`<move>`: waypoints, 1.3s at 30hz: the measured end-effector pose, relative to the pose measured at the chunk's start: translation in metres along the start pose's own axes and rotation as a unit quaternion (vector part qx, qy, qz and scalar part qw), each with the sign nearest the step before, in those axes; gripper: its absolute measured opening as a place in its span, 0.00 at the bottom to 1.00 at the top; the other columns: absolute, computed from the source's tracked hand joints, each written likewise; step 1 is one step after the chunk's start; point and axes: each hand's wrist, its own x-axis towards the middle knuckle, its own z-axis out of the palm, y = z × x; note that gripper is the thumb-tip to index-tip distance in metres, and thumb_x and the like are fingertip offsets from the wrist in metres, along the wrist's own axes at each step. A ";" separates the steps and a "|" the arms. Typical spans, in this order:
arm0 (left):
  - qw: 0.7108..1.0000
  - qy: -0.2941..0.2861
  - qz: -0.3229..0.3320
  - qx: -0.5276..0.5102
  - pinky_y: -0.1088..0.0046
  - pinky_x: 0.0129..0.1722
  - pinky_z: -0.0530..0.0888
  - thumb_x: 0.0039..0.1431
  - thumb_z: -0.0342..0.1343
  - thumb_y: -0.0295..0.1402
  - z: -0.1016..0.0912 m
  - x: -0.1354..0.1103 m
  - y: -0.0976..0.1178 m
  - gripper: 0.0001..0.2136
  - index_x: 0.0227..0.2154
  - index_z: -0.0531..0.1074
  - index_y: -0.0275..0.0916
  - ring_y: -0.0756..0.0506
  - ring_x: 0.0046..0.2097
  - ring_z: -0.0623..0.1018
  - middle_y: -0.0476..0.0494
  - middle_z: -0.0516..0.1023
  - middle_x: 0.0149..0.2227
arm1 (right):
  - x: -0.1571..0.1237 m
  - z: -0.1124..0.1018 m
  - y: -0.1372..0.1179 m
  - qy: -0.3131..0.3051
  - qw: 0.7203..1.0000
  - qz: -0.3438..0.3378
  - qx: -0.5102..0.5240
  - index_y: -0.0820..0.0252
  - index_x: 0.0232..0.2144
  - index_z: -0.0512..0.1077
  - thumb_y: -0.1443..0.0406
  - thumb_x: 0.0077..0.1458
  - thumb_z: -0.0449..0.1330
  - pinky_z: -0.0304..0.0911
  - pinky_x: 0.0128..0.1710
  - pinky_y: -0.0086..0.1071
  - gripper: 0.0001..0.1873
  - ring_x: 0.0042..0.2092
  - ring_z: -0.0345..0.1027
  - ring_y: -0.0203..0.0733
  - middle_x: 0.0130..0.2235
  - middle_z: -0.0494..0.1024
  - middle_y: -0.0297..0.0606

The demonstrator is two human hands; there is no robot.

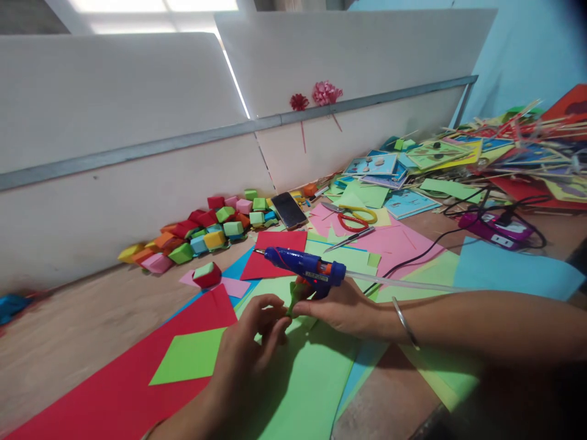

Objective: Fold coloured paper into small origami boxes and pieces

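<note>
My right hand (342, 308) grips the handle of a blue hot-glue gun (305, 266), its nozzle pointing left over the paper; a clear glue stick trails out of its back. My left hand (254, 336) is curled, its fingertips pinching a small folded green paper piece (292, 296) that my right fingers also touch. Both hands hover above a light green sheet (302, 379) lying on a large red sheet (123, 385). A small green square (190, 362) rests on the red sheet, left of my left hand.
Several coloured paper cubes (202, 232) are heaped against the white wall. A phone (288, 209), scissors (355, 217), a craft knife (351, 238) and loose sheets lie beyond. At right sit a purple power strip (495, 229), black cables and piled paper crafts with sticks (495, 153).
</note>
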 end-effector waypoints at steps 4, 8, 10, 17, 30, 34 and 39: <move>0.990 -0.072 -0.066 -0.106 0.74 0.26 0.75 0.58 0.57 0.40 -0.001 0.004 0.003 0.08 0.35 0.69 0.41 0.47 0.27 0.79 0.50 0.78 0.29 | -0.001 0.001 -0.001 -0.011 1.000 -0.012 -0.012 0.59 0.32 0.73 0.62 0.45 0.67 0.67 0.36 0.34 0.10 0.36 0.72 0.41 0.31 0.78 0.34; 0.994 -0.068 -0.065 -0.057 0.77 0.24 0.68 0.58 0.55 0.41 -0.003 0.005 0.003 0.10 0.27 0.70 0.40 0.50 0.24 0.73 0.52 0.72 0.22 | -0.001 0.001 -0.001 -0.014 1.000 -0.020 -0.012 0.59 0.34 0.73 0.64 0.45 0.67 0.69 0.38 0.36 0.11 0.38 0.73 0.42 0.34 0.79 0.35; 0.997 -0.054 -0.050 -0.022 0.78 0.21 0.64 0.58 0.55 0.41 -0.004 0.006 0.002 0.10 0.27 0.71 0.40 0.51 0.21 0.68 0.55 0.67 0.19 | 0.000 0.001 -0.001 -0.014 1.000 -0.026 -0.002 0.59 0.36 0.73 0.64 0.46 0.66 0.69 0.39 0.36 0.12 0.38 0.74 0.41 0.35 0.79 0.35; 0.998 -0.026 -0.015 0.048 0.78 0.16 0.59 0.55 0.56 0.40 -0.005 0.007 0.002 0.09 0.28 0.74 0.40 0.53 0.16 0.64 0.56 0.68 0.16 | 0.003 0.001 0.002 0.021 1.000 0.010 0.016 0.58 0.33 0.74 0.65 0.48 0.65 0.71 0.43 0.38 0.08 0.39 0.75 0.42 0.35 0.80 0.35; 0.978 -0.026 -0.134 -0.160 0.74 0.19 0.77 0.50 0.63 0.42 0.000 0.008 0.008 0.16 0.38 0.78 0.37 0.43 0.24 0.82 0.46 0.82 0.23 | -0.003 0.002 -0.008 0.026 0.999 -0.033 0.011 0.58 0.31 0.72 0.67 0.47 0.64 0.72 0.41 0.37 0.07 0.37 0.75 0.41 0.33 0.79 0.35; 0.973 0.001 -0.134 -0.189 0.74 0.17 0.76 0.48 0.64 0.46 0.003 0.008 0.002 0.19 0.37 0.77 0.38 0.43 0.24 0.82 0.44 0.83 0.27 | -0.005 0.002 -0.014 0.023 0.999 -0.020 0.020 0.59 0.30 0.72 0.66 0.47 0.65 0.71 0.39 0.36 0.06 0.35 0.73 0.41 0.32 0.79 0.35; 0.967 -0.054 -0.165 -0.187 0.70 0.21 0.79 0.53 0.61 0.47 0.000 0.007 0.004 0.16 0.34 0.75 0.37 0.45 0.22 0.80 0.45 0.82 0.23 | -0.005 0.000 -0.014 -0.016 1.000 -0.026 0.003 0.59 0.31 0.73 0.67 0.48 0.64 0.71 0.37 0.34 0.05 0.34 0.74 0.40 0.33 0.80 0.35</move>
